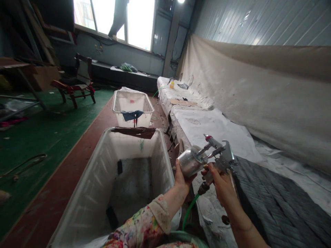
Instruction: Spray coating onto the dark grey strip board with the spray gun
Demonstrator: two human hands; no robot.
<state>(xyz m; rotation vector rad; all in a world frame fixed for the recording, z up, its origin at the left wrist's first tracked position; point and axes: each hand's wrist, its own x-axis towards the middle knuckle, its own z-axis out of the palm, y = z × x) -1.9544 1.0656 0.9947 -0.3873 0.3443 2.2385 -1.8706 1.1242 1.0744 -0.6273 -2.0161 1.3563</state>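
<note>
A silver spray gun [220, 155] with a metal cup [190, 162] is held in front of me, over the near edge of the covered bench. My left hand [183, 177] is wrapped round the cup from below and behind. Around the gun's handle my right hand [219, 179] is closed, its fingers near the trigger. A green hose [190, 210] runs down from the fitting under the handle. The cup is tilted, and its inside is hidden. Below my right forearm lies a dark, ridged fabric piece [281, 199] on the bench.
A large white plastic tub [104, 165] stands at my left, with a dark cloth [134, 132] over its far rim. A second tub [119, 103] is beyond it. White sheeting [214, 127] covers the bench along the draped wall. A chair [77, 81] stands on the green floor.
</note>
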